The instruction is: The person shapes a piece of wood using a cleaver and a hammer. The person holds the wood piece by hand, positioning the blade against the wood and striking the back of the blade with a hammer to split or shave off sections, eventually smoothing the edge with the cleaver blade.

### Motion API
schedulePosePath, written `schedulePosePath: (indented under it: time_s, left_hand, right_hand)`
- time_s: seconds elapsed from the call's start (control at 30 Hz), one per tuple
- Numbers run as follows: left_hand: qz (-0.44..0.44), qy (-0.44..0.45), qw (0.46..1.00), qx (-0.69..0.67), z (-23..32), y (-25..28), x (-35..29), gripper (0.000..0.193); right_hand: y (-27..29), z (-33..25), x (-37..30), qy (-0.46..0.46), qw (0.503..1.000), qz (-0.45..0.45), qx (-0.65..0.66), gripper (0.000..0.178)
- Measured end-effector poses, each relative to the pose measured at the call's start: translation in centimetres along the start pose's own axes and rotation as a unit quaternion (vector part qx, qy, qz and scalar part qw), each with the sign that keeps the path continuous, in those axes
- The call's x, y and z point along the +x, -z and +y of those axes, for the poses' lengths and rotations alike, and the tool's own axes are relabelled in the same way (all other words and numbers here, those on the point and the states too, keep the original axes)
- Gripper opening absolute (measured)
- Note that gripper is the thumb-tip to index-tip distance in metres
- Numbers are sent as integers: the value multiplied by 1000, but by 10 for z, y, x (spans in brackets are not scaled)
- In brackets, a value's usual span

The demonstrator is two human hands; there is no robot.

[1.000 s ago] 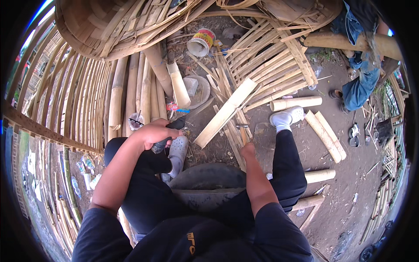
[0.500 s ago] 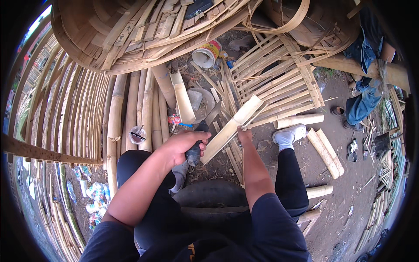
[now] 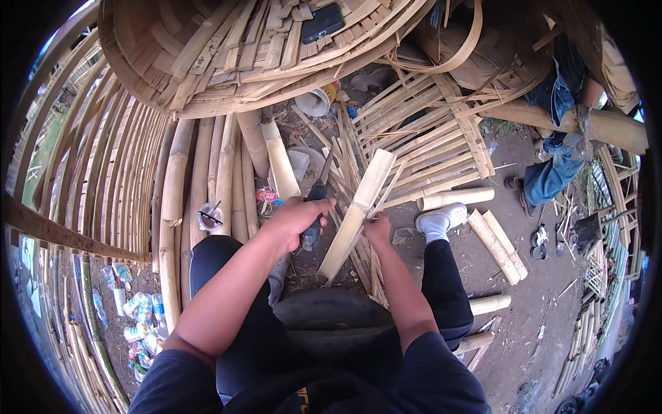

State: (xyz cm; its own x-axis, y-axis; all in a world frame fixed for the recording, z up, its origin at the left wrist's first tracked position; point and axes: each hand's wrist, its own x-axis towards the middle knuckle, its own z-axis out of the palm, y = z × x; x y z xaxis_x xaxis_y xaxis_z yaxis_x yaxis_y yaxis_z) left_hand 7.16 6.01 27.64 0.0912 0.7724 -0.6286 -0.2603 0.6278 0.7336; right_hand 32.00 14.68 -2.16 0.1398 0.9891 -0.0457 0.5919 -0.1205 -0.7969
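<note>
My left hand point(image 3: 302, 219) is closed round the thick black handle of a knife point(image 3: 325, 169), its dark blade pointing up and away from me. Just right of it a split bamboo length point(image 3: 360, 207) stands tilted, its pale side toward me. My right hand point(image 3: 377, 230) grips this bamboo by its right edge, where a thin strip point(image 3: 387, 188) stands off from the piece. The knife and bamboo are apart. My right fingers are partly hidden.
A slatted bamboo panel point(image 3: 427, 131) lies ahead, beside a woven bamboo basket point(image 3: 255, 90) holding strips and a phone point(image 3: 322, 24). Bamboo poles point(image 3: 183, 172) and a drink cup point(image 3: 209, 217) are at left. Split pieces point(image 3: 498, 247) lie right; another person's denim-clad leg point(image 3: 554, 176) is beyond.
The knife has swung from slanting right toward the bamboo to pointing nearly straight ahead. The bamboo has turned steeper, and my right hand has shifted slightly left and nearer to me.
</note>
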Motion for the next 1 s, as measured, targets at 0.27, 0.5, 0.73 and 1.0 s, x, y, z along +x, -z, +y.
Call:
schedulePosePath:
  time_s: [0.27, 0.5, 0.73, 1.0]
  left_hand:
    - [57, -134, 982, 117, 3, -20, -8, 35]
    - [11, -248, 968, 44, -2, -22, -11, 45]
    - [73, -227, 957, 166, -10, -41, -15, 55]
    - [136, -264, 934, 198, -18, -48, 5, 33]
  right_hand:
    - [119, -127, -98, 128, 988, 13, 86, 22]
    - [140, -143, -152, 144, 985, 6, 99, 26]
    - [127, -118, -158, 183, 979, -16, 86, 28]
    - [132, -102, -146, 182, 980, 18, 75, 34]
